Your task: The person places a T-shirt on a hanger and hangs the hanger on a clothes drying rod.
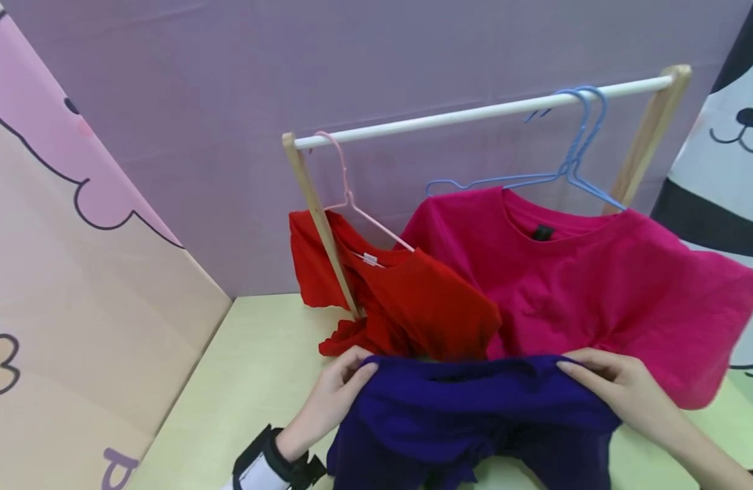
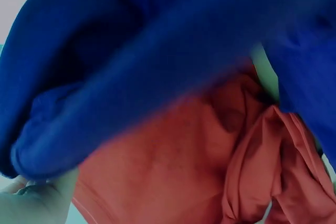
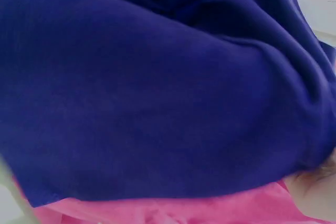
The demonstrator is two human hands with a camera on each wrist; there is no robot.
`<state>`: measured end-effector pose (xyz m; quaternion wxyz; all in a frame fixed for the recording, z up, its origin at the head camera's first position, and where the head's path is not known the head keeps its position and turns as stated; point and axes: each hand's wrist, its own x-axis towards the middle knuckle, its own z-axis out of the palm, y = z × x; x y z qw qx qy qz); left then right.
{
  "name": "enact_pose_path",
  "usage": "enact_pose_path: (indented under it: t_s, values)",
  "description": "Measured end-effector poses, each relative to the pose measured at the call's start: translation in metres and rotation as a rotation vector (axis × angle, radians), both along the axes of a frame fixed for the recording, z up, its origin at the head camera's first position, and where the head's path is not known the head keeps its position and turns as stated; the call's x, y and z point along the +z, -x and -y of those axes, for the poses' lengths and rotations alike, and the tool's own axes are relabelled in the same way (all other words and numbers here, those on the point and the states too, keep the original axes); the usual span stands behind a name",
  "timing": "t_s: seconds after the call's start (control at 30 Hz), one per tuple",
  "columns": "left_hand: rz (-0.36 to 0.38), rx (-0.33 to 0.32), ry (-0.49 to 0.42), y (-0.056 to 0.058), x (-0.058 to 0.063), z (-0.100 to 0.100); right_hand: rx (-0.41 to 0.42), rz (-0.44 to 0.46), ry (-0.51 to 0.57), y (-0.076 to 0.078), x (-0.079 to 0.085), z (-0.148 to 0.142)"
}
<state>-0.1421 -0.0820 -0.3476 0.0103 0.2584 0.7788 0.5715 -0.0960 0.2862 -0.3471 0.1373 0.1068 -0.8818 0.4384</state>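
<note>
A dark blue shirt (image 1: 486, 401) is stretched between both hands in the head view, its lower part hanging in folds above the table. My left hand (image 1: 336, 391) pinches its upper left corner between thumb and fingers. At the upper right corner, my right hand (image 1: 621, 384) grips the cloth in the same way. Blue fabric (image 2: 157, 61) fills much of the left wrist view and hides most of that hand. Over in the right wrist view, the shirt (image 3: 157, 98) covers nearly everything, with only a bit of the hand (image 3: 317, 190) at the edge.
Behind the hands stands a rack with a white rail (image 1: 474, 117) and wooden posts. A red shirt (image 1: 425, 292) hangs on a pink hanger (image 1: 345, 173) at left. Right of it, a magenta shirt (image 1: 590, 286) hangs below two blue hangers (image 1: 575, 146). Printed panels flank the table (image 1: 254, 354).
</note>
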Motion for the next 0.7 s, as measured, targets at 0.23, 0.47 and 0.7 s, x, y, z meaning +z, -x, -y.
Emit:
enact_pose_path:
  t_s: [0.23,0.47,0.7]
  values:
    - [-0.136,-0.032,0.067,-0.006,-0.001,-0.005,0.085,0.048,-0.075,0.003,0.004,-0.005]
    - [-0.283,-0.069,0.113,-0.01,0.001,-0.007,-0.103,-0.146,-0.121,0.021,0.059,-0.033]
    - [-0.28,-0.087,0.129,-0.011,-0.002,-0.008,-0.428,-0.283,-0.182,0.081,0.092,-0.098]
